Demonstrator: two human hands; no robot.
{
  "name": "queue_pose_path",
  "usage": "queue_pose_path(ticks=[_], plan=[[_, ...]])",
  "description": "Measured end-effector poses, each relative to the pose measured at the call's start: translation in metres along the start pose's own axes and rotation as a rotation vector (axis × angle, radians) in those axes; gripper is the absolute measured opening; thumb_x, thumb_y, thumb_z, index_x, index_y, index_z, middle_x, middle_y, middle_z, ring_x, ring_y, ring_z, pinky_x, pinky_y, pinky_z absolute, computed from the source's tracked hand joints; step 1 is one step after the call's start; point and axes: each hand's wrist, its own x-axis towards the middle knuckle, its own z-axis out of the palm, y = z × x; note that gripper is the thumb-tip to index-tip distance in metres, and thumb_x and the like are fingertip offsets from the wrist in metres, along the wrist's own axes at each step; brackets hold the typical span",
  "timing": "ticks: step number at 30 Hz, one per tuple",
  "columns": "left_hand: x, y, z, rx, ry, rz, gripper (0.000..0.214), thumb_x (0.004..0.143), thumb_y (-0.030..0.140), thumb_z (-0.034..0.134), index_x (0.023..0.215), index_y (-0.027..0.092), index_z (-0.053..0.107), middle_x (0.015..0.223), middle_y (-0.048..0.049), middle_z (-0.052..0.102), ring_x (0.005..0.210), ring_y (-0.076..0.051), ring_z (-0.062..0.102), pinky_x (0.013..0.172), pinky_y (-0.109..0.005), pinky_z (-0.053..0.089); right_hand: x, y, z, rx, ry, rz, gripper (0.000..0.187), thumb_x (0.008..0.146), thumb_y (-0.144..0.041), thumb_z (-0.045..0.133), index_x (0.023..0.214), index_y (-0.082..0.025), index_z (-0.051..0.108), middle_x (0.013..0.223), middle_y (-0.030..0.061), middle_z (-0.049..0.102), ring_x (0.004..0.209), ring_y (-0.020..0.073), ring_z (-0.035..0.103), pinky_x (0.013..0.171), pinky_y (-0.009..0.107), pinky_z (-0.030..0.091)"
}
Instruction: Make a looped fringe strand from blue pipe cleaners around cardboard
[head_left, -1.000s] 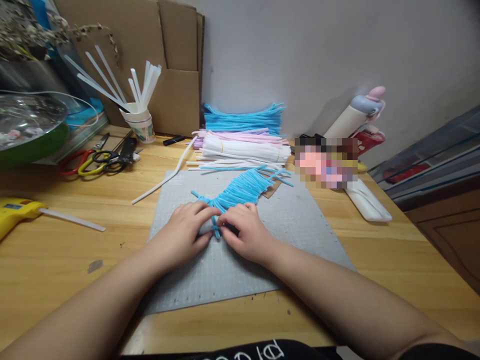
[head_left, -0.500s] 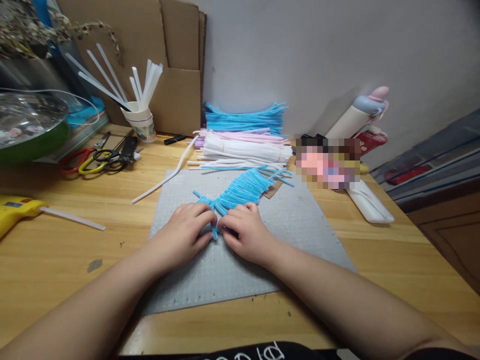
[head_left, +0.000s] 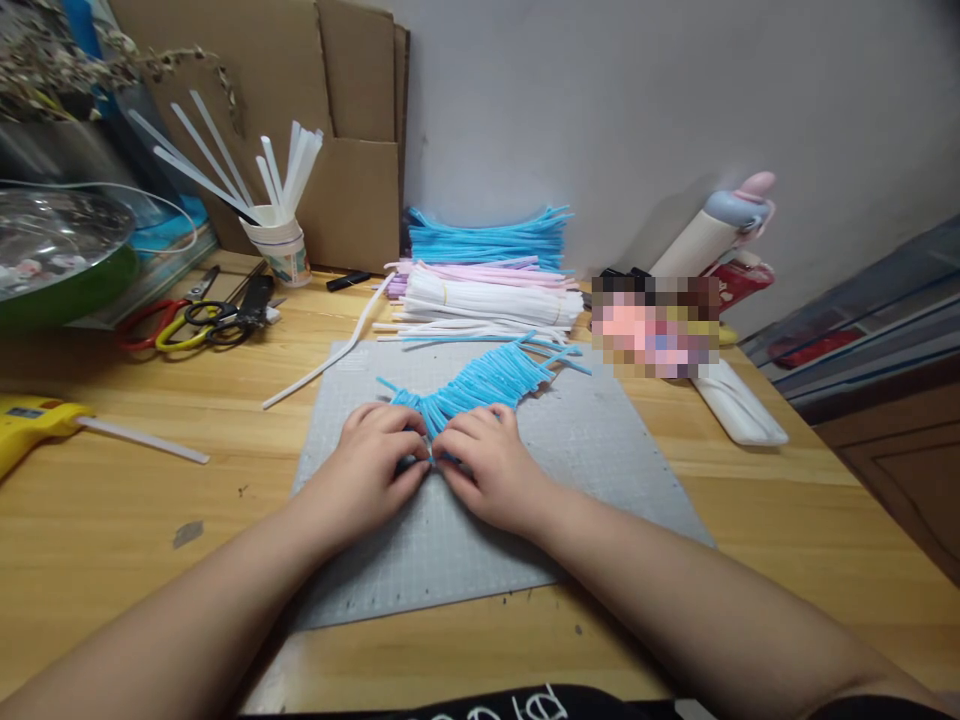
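A fish-like shape of blue pipe cleaners lies over the grey cutting mat, wide at the far right and narrowing toward my hands. My left hand is closed with curled fingers at the near left end of this shape. Right beside it, my right hand is closed too, thumb and fingertips pinching at the same narrow part. The fingertips of both hands almost meet. A small bit of blue shows between them; the rest of what they grip is hidden.
Bundles of blue pipe cleaners and white pipe cleaners lie behind the mat. Scissors and a paper cup of glue sticks stand back left. A yellow glue gun lies at left, a white bottle at back right.
The blue pipe-cleaner shape has shifted slightly to the left and turned a little. My fingertips have come closer together, covering the blue end that stuck out below them.
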Motion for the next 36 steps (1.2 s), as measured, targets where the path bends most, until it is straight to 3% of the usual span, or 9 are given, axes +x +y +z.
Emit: queue_pose_path(ticks=[4, 8, 12, 17, 21, 36], plan=[[0.000, 0.003, -0.007, 0.019, 0.032, 0.001, 0.009, 0.084, 0.022, 0.057, 0.078, 0.022, 0.064, 0.103, -0.0026, 0.064, 0.104, -0.023, 0.053, 0.097, -0.046, 0.032, 0.000, 0.004, 0.001, -0.035, 0.050, 0.027, 0.012, 0.089, -0.019, 0.054, 0.095, -0.023, 0.064, 0.109, 0.0055, 0.060, 0.104, 0.0221, 0.047, 0.091, 0.040, 0.023], [0.001, 0.001, -0.012, -0.020, 0.020, -0.039, 0.016, 0.090, 0.034, 0.052, 0.094, 0.024, 0.064, 0.105, -0.0039, 0.063, 0.104, -0.024, 0.053, 0.091, -0.044, 0.037, 0.001, 0.006, 0.001, 0.034, 0.045, 0.022, 0.010, 0.091, -0.028, 0.056, 0.092, -0.022, 0.064, 0.108, 0.0040, 0.061, 0.102, 0.0208, 0.049, 0.089, 0.039, 0.024], [0.002, -0.008, -0.013, 0.005, -0.059, -0.040, 0.021, 0.091, 0.025, 0.048, 0.105, 0.025, 0.063, 0.109, -0.0049, 0.061, 0.103, -0.024, 0.053, 0.089, -0.042, 0.041, 0.001, 0.006, 0.002, 0.089, 0.054, 0.018, 0.007, 0.090, -0.022, 0.056, 0.090, -0.020, 0.063, 0.101, 0.0037, 0.065, 0.096, 0.0198, 0.051, 0.084, 0.036, 0.026], [0.001, -0.010, -0.011, 0.044, -0.127, -0.024, 0.027, 0.082, 0.012, 0.048, 0.101, 0.024, 0.064, 0.107, -0.0066, 0.057, 0.101, -0.026, 0.051, 0.088, -0.042, 0.043, 0.000, 0.006, 0.004, 0.146, 0.070, -0.015, 0.021, 0.091, -0.013, 0.051, 0.104, -0.024, 0.063, 0.097, 0.0001, 0.069, 0.088, 0.0166, 0.054, 0.080, 0.034, 0.024], [0.001, -0.008, -0.009, 0.047, -0.129, -0.042, 0.020, 0.077, 0.012, 0.051, 0.090, 0.022, 0.062, 0.106, -0.0063, 0.054, 0.099, -0.026, 0.050, 0.087, -0.043, 0.042, -0.001, 0.005, 0.005, 0.051, 0.042, -0.024, 0.018, 0.092, -0.017, 0.051, 0.099, -0.024, 0.066, 0.092, 0.0012, 0.068, 0.086, 0.0172, 0.053, 0.079, 0.035, 0.022], [0.002, -0.004, -0.007, 0.079, -0.122, -0.042, 0.013, 0.082, 0.018, 0.050, 0.090, 0.023, 0.060, 0.104, -0.0050, 0.054, 0.099, -0.025, 0.050, 0.085, -0.042, 0.038, 0.000, 0.006, 0.009, 0.065, 0.065, -0.034, 0.014, 0.089, -0.016, 0.055, 0.094, -0.022, 0.067, 0.089, 0.0004, 0.066, 0.086, 0.0165, 0.055, 0.078, 0.034, 0.022]])
